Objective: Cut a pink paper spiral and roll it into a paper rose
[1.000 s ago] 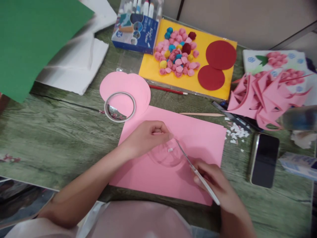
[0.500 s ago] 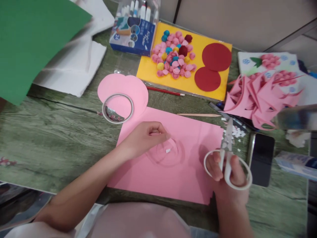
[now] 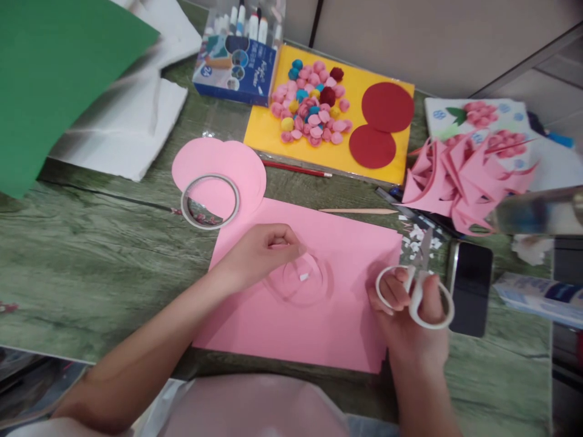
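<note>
Head view: the left hand (image 3: 268,250) is closed in a narrow pinch, thumb against fingertips, on a thin pink paper strip (image 3: 312,262); the strip curves in a loose coil above the pink sheets (image 3: 346,331), with a small white piece (image 3: 303,277) at the coil. The right hand (image 3: 405,312) holds white-handled scissors (image 3: 415,274), digits through both loops, blades pointing away from the body, near the white scraps (image 3: 414,240). The tape roll (image 3: 207,226) overlaps the pink circles (image 3: 246,164) at the sheets' upper left corner. Beyond the sheets lie a wooden stick (image 3: 359,211), a red pencil (image 3: 296,168) and a yellow pack (image 3: 264,130) bearing small coloured pieces (image 3: 314,109) and two red circles (image 3: 387,106). A phone (image 3: 472,288) lies on the table (image 3: 113,255), right of the scissors.
</note>
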Demonstrator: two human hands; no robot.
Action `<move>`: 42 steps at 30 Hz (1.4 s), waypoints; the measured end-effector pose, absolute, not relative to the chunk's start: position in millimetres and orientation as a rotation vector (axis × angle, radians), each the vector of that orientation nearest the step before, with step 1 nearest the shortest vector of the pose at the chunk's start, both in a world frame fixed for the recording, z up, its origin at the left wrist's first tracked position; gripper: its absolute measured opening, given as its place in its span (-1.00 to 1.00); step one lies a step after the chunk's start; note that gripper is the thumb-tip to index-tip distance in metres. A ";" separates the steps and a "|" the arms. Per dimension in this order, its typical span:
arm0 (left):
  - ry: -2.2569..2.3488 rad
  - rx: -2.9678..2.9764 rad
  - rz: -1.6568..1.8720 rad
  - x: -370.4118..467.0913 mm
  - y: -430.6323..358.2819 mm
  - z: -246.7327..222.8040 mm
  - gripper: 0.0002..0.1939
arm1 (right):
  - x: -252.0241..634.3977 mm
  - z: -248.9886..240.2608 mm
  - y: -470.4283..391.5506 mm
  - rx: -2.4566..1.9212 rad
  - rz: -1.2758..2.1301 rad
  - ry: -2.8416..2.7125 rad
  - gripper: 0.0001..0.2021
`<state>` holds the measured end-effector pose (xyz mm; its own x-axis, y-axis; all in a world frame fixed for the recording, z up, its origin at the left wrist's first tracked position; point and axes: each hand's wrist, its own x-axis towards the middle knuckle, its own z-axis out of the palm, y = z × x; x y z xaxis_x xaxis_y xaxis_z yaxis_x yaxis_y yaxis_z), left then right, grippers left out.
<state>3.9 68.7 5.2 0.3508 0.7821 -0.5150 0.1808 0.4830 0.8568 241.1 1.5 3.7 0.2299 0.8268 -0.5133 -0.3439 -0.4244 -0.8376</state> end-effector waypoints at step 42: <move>1.102 1.184 0.586 6.6 61.4 9.0 -0.73 | 191.5 1.9 47.6 -1.495 1.410 -1.697 -0.75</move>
